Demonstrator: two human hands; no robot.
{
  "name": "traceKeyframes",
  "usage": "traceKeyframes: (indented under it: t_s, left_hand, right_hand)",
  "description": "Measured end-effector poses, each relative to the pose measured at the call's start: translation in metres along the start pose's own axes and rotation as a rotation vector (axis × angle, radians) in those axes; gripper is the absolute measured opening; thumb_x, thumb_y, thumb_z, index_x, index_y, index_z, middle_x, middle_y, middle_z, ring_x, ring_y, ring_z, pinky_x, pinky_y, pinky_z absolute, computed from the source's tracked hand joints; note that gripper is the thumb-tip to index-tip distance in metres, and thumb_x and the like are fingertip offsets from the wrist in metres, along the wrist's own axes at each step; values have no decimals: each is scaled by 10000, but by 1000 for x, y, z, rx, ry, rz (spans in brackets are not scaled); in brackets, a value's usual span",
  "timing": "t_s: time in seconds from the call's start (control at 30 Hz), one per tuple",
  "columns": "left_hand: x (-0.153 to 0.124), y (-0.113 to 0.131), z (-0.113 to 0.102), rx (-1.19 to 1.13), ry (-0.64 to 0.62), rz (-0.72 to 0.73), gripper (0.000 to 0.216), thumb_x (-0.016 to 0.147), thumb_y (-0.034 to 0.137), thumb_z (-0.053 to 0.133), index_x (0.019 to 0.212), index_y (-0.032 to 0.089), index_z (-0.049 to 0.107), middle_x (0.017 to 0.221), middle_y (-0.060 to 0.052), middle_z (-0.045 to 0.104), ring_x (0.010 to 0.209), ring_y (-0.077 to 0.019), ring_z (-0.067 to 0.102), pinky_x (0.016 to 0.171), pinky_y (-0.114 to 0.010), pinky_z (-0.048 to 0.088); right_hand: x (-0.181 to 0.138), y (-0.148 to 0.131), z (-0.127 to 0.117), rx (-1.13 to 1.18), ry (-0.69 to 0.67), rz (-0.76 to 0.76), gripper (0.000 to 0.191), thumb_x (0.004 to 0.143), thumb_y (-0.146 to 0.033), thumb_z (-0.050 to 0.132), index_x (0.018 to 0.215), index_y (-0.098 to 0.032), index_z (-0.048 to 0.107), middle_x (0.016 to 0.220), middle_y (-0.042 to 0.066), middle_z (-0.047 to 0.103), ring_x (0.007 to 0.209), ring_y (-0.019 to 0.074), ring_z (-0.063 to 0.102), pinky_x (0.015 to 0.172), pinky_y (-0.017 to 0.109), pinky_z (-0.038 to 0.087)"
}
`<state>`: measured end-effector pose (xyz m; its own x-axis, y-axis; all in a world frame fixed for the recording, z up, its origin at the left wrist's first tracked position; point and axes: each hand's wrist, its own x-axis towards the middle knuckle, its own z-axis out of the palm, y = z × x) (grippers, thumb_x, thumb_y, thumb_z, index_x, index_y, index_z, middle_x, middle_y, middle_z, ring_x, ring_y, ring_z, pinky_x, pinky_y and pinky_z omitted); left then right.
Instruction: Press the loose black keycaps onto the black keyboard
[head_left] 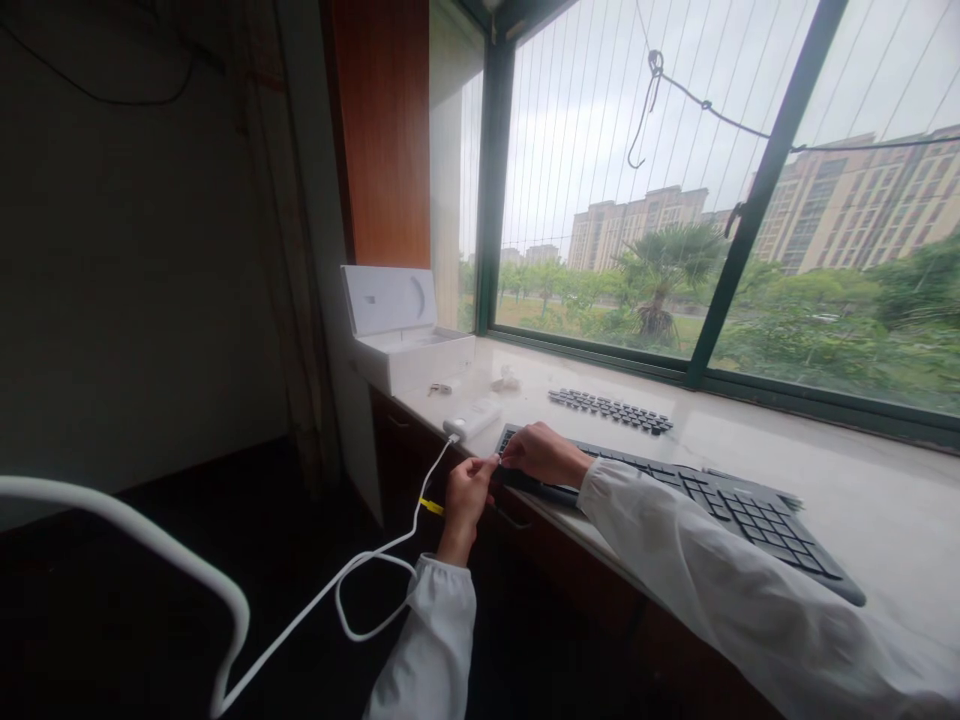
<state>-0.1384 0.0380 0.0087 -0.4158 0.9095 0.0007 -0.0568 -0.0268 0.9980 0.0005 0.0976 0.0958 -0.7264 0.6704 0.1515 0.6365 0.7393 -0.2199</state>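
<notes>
My left hand point(466, 492) is closed in a pinch at the front edge of the sill, with a short bright yellow piece point(432, 507) sticking out behind it; its kind is unclear. Fingertips of my right hand point(544, 455) are pinched together and meet the left fingertips. Whatever lies between them is too small to make out. Beneath and beside my right hand is a black keyboard point(701, 490), its left end partly covered by the hand and sleeve. Behind it, loose black keycaps point(611, 408) lie in rows.
An open white box point(427, 360) stands at the sill's left end. Near it are a small metallic item point(440, 388), a crumpled whitish item point(506, 378) and a white power strip point(471, 418). Its white cable point(390, 545) hangs over the edge. A window point(600, 330) rises behind.
</notes>
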Motion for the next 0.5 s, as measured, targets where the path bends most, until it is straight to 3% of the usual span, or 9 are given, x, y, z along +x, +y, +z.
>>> traceKeyframes:
  t_s: [0.3,0.5]
  left_hand:
    - [3,-4,0,-23,-2,-10,439,659,522,736,820,115,708,605,-19,626,441,-77,511,407,-177,350]
    - [4,-6,5,-223,3,-27,384,629,429,787,787,87,712,716,-71,694,605,-123,624,582,-230,521]
  right_hand:
    - [1,2,9,39,49,11,184,758,-246,620,740,-158,780,572,19,645,546,97,473,531,218,326]
    - [3,2,14,39,73,-22,207,746,-195,589,712,-108,773,559,45,638,553,98,486,538,220,325]
